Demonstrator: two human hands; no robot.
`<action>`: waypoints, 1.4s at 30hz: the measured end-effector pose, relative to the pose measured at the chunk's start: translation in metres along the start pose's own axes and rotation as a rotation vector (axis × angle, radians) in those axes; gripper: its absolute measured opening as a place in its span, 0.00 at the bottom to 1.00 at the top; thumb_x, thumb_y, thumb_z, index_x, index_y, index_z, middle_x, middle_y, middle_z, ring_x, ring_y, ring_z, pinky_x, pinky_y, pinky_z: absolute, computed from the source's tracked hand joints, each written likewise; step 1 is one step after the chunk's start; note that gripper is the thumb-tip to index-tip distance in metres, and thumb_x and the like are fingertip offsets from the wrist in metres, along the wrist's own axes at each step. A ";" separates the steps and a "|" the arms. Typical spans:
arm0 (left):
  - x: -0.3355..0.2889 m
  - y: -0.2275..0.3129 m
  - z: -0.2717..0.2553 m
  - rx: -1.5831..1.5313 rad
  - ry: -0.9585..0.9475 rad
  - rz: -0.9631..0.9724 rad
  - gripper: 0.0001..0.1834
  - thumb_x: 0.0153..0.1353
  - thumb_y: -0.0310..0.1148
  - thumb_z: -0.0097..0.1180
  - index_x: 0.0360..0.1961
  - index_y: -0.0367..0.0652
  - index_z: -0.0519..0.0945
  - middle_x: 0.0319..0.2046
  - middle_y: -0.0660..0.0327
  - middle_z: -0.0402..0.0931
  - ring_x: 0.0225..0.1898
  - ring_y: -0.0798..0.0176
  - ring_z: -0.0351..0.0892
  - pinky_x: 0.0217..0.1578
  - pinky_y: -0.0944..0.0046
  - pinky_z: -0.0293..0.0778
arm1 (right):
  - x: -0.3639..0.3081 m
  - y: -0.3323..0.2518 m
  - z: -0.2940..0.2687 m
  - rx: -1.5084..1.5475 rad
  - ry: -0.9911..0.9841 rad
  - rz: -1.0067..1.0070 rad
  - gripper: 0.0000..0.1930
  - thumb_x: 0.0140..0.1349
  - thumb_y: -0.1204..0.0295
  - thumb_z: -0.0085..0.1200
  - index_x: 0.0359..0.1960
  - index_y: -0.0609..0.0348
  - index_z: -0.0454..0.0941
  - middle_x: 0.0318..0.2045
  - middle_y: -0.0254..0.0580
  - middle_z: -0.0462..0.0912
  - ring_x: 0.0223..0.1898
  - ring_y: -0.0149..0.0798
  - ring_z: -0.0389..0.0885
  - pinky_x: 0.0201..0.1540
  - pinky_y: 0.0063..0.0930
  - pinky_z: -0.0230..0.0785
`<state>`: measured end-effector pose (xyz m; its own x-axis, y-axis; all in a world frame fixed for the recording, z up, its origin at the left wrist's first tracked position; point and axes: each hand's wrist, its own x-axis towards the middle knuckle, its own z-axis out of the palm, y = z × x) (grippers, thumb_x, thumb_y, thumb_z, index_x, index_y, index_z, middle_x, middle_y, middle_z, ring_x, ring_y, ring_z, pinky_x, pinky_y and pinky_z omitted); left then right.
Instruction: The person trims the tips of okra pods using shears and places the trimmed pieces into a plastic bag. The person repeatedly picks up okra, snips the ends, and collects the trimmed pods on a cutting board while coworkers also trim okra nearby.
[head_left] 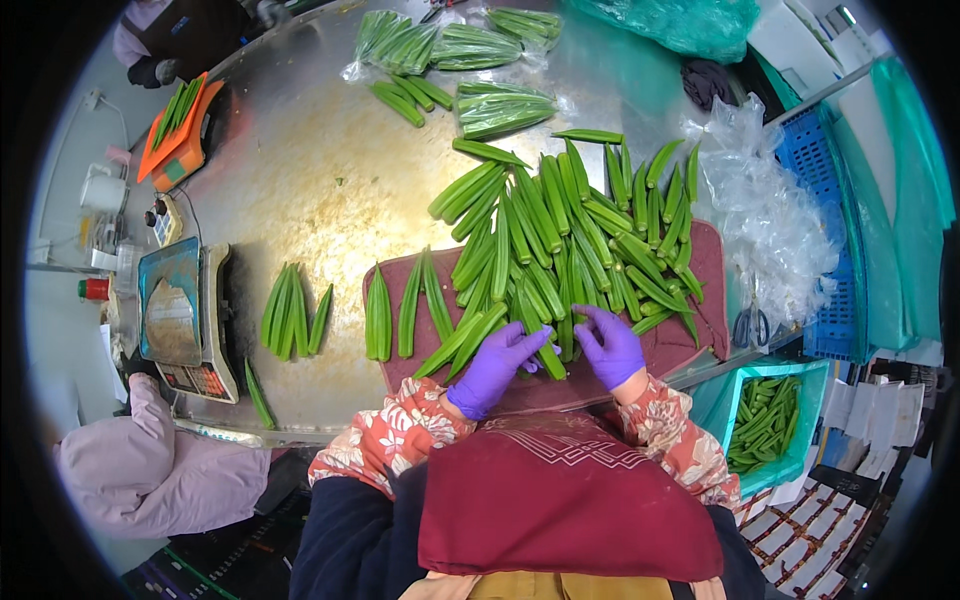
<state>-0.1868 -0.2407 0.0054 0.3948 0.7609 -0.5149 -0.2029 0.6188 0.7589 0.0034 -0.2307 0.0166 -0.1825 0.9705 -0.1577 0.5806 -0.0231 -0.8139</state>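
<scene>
A large heap of green okra pods (545, 215) lies on a dark red cloth (705, 260) in front of me. My left hand (497, 368), in a purple glove, is closed at the heap's near edge, its fingertips around an okra pod (543, 350). My right hand (612, 347), gloved alike, is beside the near pods with thumb and fingers apart; I see nothing held in it. Left of the heap, loose pods (408, 310) lie on the cloth. Farther left, a small group of pods (286, 312) rests on the metal table (310, 195).
Bagged okra (505, 108) lies at the far side. Scales stand at left, one silver (215, 320), one orange (182, 140). Clear plastic bags (765, 200), scissors (750, 325) and an okra-filled crate (815, 400) are at right. Co-workers stand at near left (165, 460) and far left (190, 30).
</scene>
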 end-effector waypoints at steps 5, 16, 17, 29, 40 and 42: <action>-0.001 0.003 0.000 -0.136 0.003 0.082 0.19 0.61 0.38 0.50 0.50 0.38 0.71 0.36 0.63 0.77 0.31 0.74 0.71 0.34 0.75 0.68 | 0.003 -0.014 0.004 0.288 -0.123 0.081 0.14 0.59 0.69 0.51 0.46 0.61 0.73 0.29 0.43 0.78 0.29 0.31 0.76 0.33 0.23 0.68; 0.001 0.020 -0.016 -0.079 0.190 0.320 0.16 0.63 0.34 0.44 0.48 0.36 0.70 0.39 0.57 0.76 0.34 0.71 0.75 0.36 0.72 0.71 | -0.052 0.026 -0.016 0.580 -0.271 0.444 0.18 0.61 0.71 0.50 0.52 0.64 0.67 0.32 0.40 0.78 0.30 0.30 0.76 0.36 0.22 0.69; -0.004 0.028 -0.022 0.003 0.234 0.367 0.15 0.65 0.34 0.41 0.46 0.35 0.70 0.38 0.55 0.77 0.33 0.70 0.75 0.37 0.71 0.71 | -0.064 0.042 -0.029 0.661 -0.152 0.412 0.17 0.62 0.71 0.49 0.51 0.64 0.67 0.28 0.38 0.78 0.26 0.27 0.75 0.32 0.19 0.69; -0.055 -0.011 -0.084 1.468 0.416 0.535 0.29 0.48 0.43 0.60 0.50 0.41 0.70 0.26 0.53 0.72 0.30 0.52 0.73 0.33 0.55 0.69 | -0.120 0.113 -0.094 1.245 0.400 0.324 0.24 0.65 0.61 0.42 0.57 0.65 0.61 0.34 0.36 0.75 0.30 0.29 0.72 0.33 0.21 0.66; -0.041 -0.010 -0.087 0.612 0.121 0.258 0.21 0.59 0.38 0.52 0.52 0.40 0.68 0.27 0.60 0.74 0.21 0.69 0.69 0.23 0.70 0.66 | -0.005 -0.005 0.019 0.574 -0.187 0.040 0.17 0.61 0.75 0.48 0.53 0.62 0.69 0.36 0.38 0.77 0.32 0.27 0.73 0.37 0.17 0.67; -0.045 0.013 -0.079 0.365 -0.072 -0.014 0.18 0.61 0.38 0.50 0.50 0.40 0.69 0.26 0.63 0.75 0.19 0.75 0.66 0.21 0.75 0.64 | 0.006 -0.030 0.015 0.379 -0.109 -0.118 0.19 0.60 0.75 0.48 0.55 0.60 0.67 0.39 0.38 0.76 0.35 0.28 0.73 0.40 0.19 0.66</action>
<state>-0.2782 -0.2510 0.0067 0.4601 0.7290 -0.5069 0.1304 0.5092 0.8507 -0.0276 -0.2279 0.0318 -0.3254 0.9411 -0.0923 0.2211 -0.0192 -0.9751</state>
